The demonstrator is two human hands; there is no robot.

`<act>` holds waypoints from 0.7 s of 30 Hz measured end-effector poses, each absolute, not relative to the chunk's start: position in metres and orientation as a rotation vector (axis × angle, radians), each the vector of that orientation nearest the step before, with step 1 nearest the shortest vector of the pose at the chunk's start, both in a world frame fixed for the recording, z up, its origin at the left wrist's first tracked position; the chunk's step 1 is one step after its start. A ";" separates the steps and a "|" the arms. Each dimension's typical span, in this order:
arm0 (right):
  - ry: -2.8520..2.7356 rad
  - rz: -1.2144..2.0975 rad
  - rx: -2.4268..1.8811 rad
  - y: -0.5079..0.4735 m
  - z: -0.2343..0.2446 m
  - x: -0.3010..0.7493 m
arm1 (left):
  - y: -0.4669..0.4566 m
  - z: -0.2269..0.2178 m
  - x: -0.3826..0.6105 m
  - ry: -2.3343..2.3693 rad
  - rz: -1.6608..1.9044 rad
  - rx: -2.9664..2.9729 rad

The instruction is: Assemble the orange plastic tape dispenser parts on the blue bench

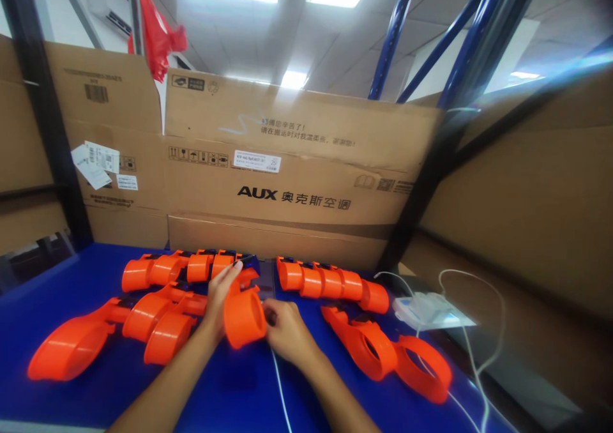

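An orange plastic ring-shaped part (pixel 244 317) stands in the middle of the blue table (pixel 96 395). My left hand (pixel 219 297) curls round its left side and back. My right hand (pixel 286 329) is closed against its right side, fingers pressed at the rim. Both hands hold this one part just above the table. More orange parts lie close on both sides of it.
Rows of orange parts lie left (pixel 158 318) and right (pixel 330 281) of the hands; big orange loops (pixel 397 356) sit at the right. A white power adapter (pixel 421 308) with cables lies at the right edge. Cardboard boxes (pixel 297 165) wall the back.
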State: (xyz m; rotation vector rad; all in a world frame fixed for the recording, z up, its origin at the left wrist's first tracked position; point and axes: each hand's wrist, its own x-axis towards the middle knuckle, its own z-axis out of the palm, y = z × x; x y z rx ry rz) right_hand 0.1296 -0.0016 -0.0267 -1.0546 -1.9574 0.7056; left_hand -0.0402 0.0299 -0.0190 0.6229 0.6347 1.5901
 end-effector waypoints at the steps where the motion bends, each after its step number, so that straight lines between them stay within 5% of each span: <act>1: -1.935 0.685 -1.062 0.000 -0.027 0.131 | 0.030 -0.019 -0.039 0.672 1.618 0.656; 21: -1.722 0.415 -1.028 0.003 -0.018 0.141 | 0.018 -0.031 -0.018 0.783 1.501 1.182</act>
